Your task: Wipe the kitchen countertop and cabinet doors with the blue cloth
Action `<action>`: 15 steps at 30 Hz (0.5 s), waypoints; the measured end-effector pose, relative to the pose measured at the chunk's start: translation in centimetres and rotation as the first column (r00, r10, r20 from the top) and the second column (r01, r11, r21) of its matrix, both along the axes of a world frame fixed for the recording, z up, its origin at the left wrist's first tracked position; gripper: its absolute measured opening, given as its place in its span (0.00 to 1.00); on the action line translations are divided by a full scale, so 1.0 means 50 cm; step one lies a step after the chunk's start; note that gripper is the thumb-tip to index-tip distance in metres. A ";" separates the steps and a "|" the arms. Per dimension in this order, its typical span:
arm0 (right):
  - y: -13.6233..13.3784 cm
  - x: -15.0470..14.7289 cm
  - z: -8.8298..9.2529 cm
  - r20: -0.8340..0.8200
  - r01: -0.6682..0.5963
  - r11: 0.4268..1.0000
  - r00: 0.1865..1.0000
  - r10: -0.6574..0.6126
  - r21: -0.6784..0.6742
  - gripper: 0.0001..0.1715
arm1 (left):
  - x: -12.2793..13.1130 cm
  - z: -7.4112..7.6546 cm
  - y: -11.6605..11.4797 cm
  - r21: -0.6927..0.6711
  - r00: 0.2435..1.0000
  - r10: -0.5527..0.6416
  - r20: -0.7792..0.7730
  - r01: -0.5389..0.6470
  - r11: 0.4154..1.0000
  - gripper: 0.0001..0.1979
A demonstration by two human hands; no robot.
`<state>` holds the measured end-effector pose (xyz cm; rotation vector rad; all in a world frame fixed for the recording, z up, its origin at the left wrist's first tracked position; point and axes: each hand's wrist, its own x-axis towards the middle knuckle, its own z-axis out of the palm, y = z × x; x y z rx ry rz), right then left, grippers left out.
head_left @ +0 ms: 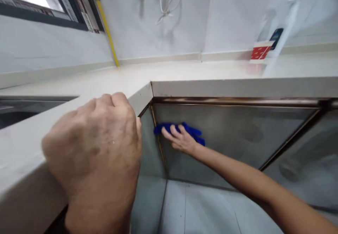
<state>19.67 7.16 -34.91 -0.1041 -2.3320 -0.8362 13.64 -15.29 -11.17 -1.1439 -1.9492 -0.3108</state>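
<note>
My right hand point(182, 140) reaches under the counter and presses a bunched blue cloth point(195, 132) against the frosted cabinet door point(227, 135). Its fingers bend over the cloth close to the inner corner, beside the narrow brown metal frame strip point(160, 146). Large in the foreground at left, my left hand point(97, 142) is closed in a fist at the edge of the white countertop point(179, 70). The back of the hand faces me, so its curled fingers and anything inside them are hidden.
On the counter at right stands a red and white box point(260, 52), with a dark phone-like object point(276, 38) behind it. A yellow pipe point(107, 30) runs down the wall. A dark recess point(26, 109) cuts into the counter at left. Pale floor tiles point(200, 206) lie below.
</note>
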 end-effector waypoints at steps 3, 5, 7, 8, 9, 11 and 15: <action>0.005 0.063 -0.145 0.168 -0.044 0.992 0.985 0.025 0.116 0.15 | 0.000 0.001 -0.008 0.032 0.996 0.002 -0.092 0.001 0.999 0.11; 0.009 0.090 -0.207 0.219 -0.080 0.988 0.975 0.050 0.130 0.10 | -0.001 0.001 -0.011 0.036 0.993 -0.022 -0.117 0.026 0.999 0.12; 0.007 0.106 -0.211 0.184 -0.068 0.993 0.982 0.048 0.101 0.08 | 0.000 0.001 -0.012 0.035 0.991 -0.019 -0.134 0.024 0.999 0.13; 0.005 0.112 -0.188 0.141 -0.050 0.996 0.989 0.039 0.073 0.08 | 0.002 0.001 -0.012 0.037 0.990 -0.012 -0.142 0.017 0.999 0.14; 0.003 0.115 -0.152 0.083 -0.031 0.999 0.996 0.027 0.040 0.10 | 0.004 0.002 -0.012 0.028 0.989 -0.003 -0.145 0.007 1.000 0.14; 0.002 0.109 -0.054 -0.055 -0.005 0.999 0.998 0.003 -0.037 0.17 | 0.009 0.005 -0.011 -0.001 0.988 0.017 -0.152 -0.017 1.000 0.11; 0.010 0.041 0.113 -0.406 0.037 0.991 0.910 -0.088 -0.132 0.28 | 0.009 0.007 -0.005 -0.053 0.982 0.117 -0.147 -0.126 0.991 0.11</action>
